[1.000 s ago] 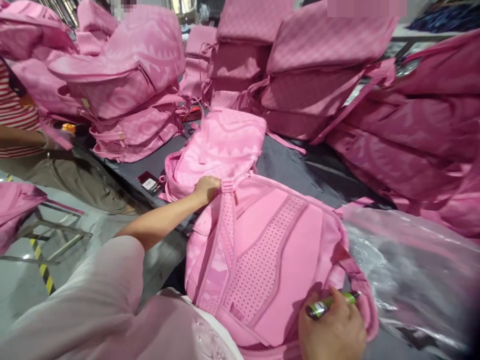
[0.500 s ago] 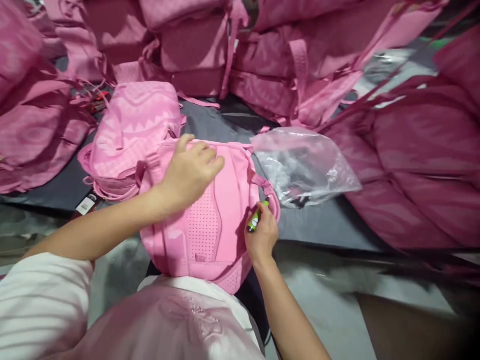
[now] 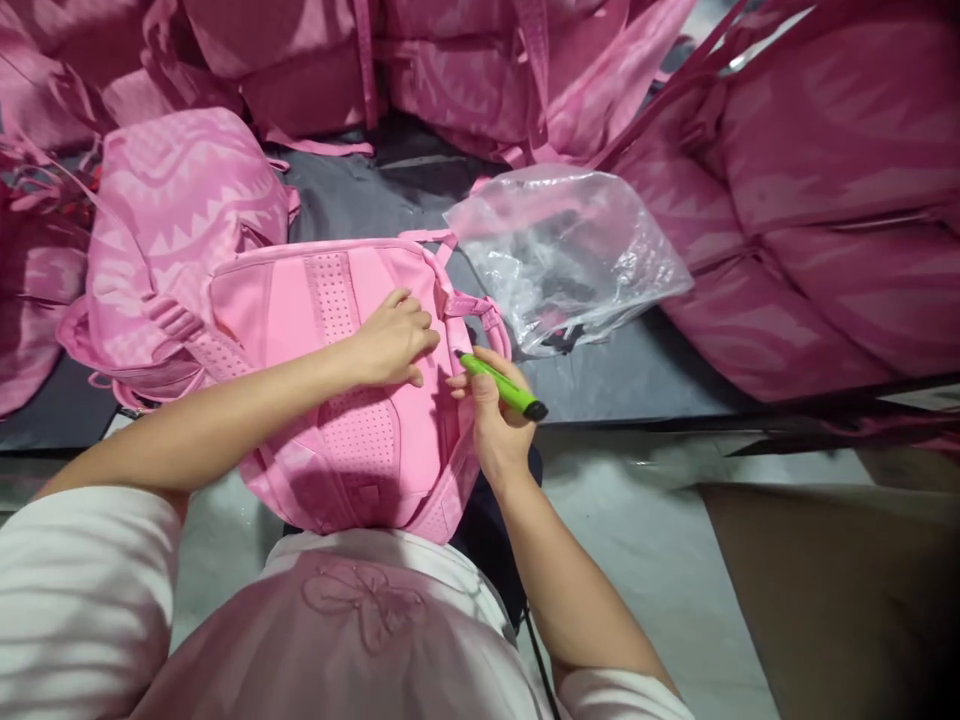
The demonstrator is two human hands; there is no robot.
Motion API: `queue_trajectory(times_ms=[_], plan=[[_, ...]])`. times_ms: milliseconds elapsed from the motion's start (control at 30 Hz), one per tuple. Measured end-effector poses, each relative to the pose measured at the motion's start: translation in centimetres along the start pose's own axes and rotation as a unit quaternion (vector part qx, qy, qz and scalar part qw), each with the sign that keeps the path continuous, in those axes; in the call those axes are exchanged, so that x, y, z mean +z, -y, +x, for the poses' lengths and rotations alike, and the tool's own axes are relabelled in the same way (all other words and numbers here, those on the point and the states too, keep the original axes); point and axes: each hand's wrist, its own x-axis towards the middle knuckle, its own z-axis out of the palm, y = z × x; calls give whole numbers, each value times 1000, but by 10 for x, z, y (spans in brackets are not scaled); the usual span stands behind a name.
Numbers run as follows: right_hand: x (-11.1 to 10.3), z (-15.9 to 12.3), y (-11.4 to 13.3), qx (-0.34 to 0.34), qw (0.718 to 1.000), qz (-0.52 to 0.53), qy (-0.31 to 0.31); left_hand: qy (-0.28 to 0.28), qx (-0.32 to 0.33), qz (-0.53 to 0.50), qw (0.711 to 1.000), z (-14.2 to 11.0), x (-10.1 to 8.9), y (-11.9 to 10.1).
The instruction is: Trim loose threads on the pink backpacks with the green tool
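A pink backpack (image 3: 420,440) lies with its padded back panel up, at the front edge of the table against my body. My left hand (image 3: 396,340) rests on that panel, palm down, fingers spread and slightly bent. In my right hand (image 3: 501,420) is a bright green marker (image 3: 501,385) with a black end, its thin tip pointing at the bag's right edge by the handle loop (image 3: 480,312). Whether the tip touches the fabric I cannot tell. Another pink backpack (image 3: 180,190) with a light jagged print lies just behind on the left.
A crumpled clear plastic bag (image 3: 570,260) lies right of the backpack on the dark-covered table (image 3: 600,385). Stacked pink backpacks (image 3: 300,60) line the back, and more pink backpacks (image 3: 810,220) stand at the right. A brown board or box (image 3: 825,590) is at the lower right.
My left hand left the strap on the bag's left side and came right onto the back panel. The marker turned in my right hand, its tip now toward the bag. My view swung right.
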Motion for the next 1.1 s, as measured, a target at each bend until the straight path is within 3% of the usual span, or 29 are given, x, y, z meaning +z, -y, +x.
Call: queue_trajectory(times_ms=[200, 467, 1100], plan=[[6, 12, -1, 22, 996, -66, -53, -147, 58, -9, 987, -27, 27, -7], [12, 13, -9, 20, 997, -76, -26, -215, 82, 0, 973, -24, 39, -6], [13, 21, -11, -1, 991, -131, -35, -218, 75, 33, 973, -21, 44, -6]])
